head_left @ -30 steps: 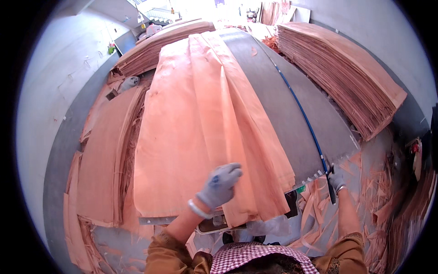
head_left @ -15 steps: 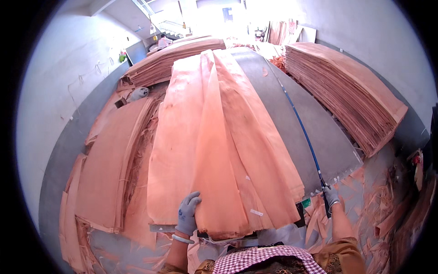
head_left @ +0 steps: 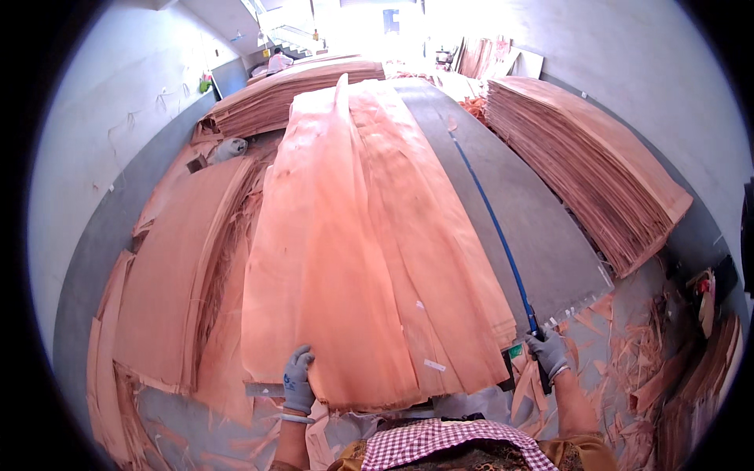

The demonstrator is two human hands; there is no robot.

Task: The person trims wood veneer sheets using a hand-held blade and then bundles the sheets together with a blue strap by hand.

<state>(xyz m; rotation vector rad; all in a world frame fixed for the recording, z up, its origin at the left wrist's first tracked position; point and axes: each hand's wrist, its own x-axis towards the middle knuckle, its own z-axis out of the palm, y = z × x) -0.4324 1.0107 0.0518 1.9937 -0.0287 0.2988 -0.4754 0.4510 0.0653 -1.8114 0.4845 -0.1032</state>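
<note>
Long pink-orange veneer sheets (head_left: 357, 306) lie overlapping and rippled on the middle stack, with a raised fold along their far part. At the near edge of the top sheet, my gloved left hand (head_left: 298, 379) is closed on it, fingertips over the surface. My gloved right hand (head_left: 547, 352) grips the dark handle of a long, thin blue pole (head_left: 495, 220). This pole lies lengthwise over a grey board (head_left: 534, 251) to the right of the sheets, its handle crossing the board's near edge.
Tall veneer stacks stand at right (head_left: 581, 165) and back left (head_left: 290, 90), a lower one (head_left: 165, 275) at left. A person (head_left: 279, 63) is at the back left. Veneer scraps (head_left: 589, 385) litter the floor. Walls (head_left: 94, 133) flank both sides; stairs (head_left: 287, 43) rise behind.
My left hand has moved left and down to the sheet's near edge, and the top sheet has spread leftward. My right hand, holding the pole, has shifted slightly left and down.
</note>
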